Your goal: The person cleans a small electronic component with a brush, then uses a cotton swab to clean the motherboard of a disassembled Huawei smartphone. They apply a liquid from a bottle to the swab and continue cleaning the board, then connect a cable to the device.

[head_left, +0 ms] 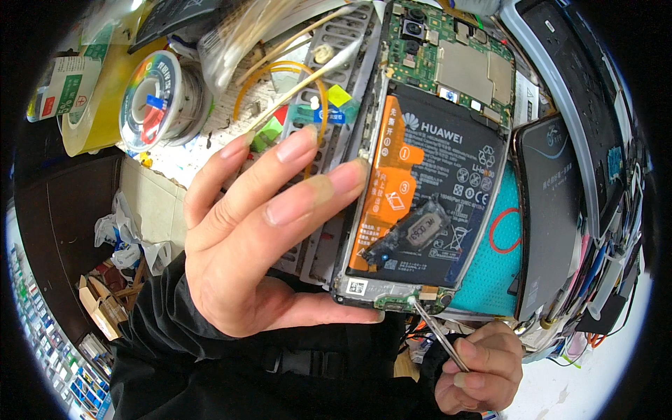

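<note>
An opened smartphone (462,126) lies tilted at the centre, its green circuit board showing at the top, a black battery with an orange tab below. A small dark component (420,227) rests on the battery. My left hand (259,231) grips the phone, a fingertip at its left edge and the thumb along its bottom end. My right hand (483,367), at the lower right, is closed on metal tweezers (441,336), whose tips touch the small board (392,302) at the phone's bottom end.
A solder spool (150,101), yellow tape roll (84,133) and cotton swabs (311,77) crowd the upper left. A perforated metal plate (336,42) lies beside the phone. At the right are a teal mat (493,262), dark phone panels (549,217) and cables. A cardboard box (98,304) sits lower left.
</note>
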A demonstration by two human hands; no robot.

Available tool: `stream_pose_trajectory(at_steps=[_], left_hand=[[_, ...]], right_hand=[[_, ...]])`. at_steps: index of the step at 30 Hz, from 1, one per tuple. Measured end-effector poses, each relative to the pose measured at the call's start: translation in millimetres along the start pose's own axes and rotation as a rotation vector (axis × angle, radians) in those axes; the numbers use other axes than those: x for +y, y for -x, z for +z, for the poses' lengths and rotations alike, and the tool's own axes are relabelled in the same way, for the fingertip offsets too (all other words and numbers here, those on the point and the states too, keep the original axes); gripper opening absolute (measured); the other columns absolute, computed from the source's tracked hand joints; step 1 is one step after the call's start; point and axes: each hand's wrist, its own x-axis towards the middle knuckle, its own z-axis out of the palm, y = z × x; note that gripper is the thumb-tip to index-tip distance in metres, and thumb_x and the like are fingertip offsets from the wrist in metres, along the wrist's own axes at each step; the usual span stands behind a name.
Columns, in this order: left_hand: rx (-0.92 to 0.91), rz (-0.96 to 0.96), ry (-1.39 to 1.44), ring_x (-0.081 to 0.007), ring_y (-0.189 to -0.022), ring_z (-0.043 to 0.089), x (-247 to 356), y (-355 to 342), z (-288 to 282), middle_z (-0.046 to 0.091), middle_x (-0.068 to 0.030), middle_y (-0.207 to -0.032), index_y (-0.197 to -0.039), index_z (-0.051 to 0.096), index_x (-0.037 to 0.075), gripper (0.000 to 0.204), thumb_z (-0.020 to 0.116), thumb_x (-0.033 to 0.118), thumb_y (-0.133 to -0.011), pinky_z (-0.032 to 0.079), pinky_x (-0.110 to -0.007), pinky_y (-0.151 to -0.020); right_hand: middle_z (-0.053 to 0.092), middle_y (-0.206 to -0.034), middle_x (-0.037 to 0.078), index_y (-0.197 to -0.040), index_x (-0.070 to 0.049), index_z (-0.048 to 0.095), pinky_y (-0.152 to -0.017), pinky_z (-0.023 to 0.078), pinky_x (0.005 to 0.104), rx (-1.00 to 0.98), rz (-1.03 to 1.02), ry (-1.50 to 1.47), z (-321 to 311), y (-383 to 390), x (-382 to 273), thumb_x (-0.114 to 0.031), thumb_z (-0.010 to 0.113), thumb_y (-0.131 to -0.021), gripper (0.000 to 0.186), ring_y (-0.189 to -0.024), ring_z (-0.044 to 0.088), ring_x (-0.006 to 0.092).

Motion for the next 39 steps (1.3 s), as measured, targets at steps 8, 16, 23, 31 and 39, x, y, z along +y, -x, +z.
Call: stream_pose_trajectory(at_steps=[8,16,23,31,39], left_hand=[[0.012,0.003,0.02,-0.0458,-0.13,0.056,-0.8,0.3,1.2,0.07,-0.0243,-0.122,-0.149,0.021,-0.006,0.129,0.08,0.073,-0.065,0.03,-0.062,-0.115],[0.01,-0.013,0.033,-0.0456,-0.132,0.055,0.4,0.5,1.4,0.069,-0.0243,-0.124,-0.15,0.022,-0.003,0.128,0.08,0.073,-0.065,0.027,-0.062,-0.116],[0.066,0.056,0.058,-0.0491,-0.132,0.053,-5.1,6.2,5.1,0.061,-0.0294,-0.133,-0.149,0.028,-0.002,0.124,0.08,0.073,-0.065,0.03,-0.062,-0.115],[0.474,0.55,0.061,-0.0191,-0.117,0.059,-8.4,14.8,32.4,0.073,0.0093,-0.1,-0.1,0.067,0.026,0.03,0.066,0.055,-0.092,0.033,-0.059,-0.112],[0.364,0.446,0.101,-0.0161,-0.117,0.065,7.6,4.8,28.8,0.079,0.0032,-0.102,-0.108,0.06,0.018,0.025,0.059,0.043,-0.101,0.035,-0.055,-0.109]], right_hand=[[0.07,-0.102,0.011,-0.104,-0.014,0.057,-0.054,0.046,0.0276,0.031,0.211,0.226,7.8,5.5,-17.7,-0.021,0.057,-0.099,0.008,-0.057,0.057,0.0115],[0.069,-0.105,0.013,-0.107,-0.013,0.058,-0.055,0.046,0.026,0.142,0.16,0.2,10.9,18.5,-17.8,-0.025,0.052,-0.104,0.014,-0.058,0.058,0.0105],[0.068,-0.108,0.016,-0.113,-0.011,0.058,-0.054,0.044,0.0249,0.133,0.192,0.234,12.8,20.3,-19.7,-0.027,0.048,-0.107,0.02,-0.058,0.058,0.0084],[0.067,-0.109,0.019,-0.119,-0.008,0.056,-0.052,0.041,0.0249,0.127,0.147,0.22,14.4,21.1,-14.3,-0.025,0.048,-0.107,0.022,-0.055,0.055,0.009],[0.066,-0.109,0.019,-0.119,-0.006,0.055,-0.052,0.04,0.0254,0.148,0.105,0.209,16.6,18.9,-9.8,-0.024,0.046,-0.107,0.024,-0.055,0.055,0.0099]])
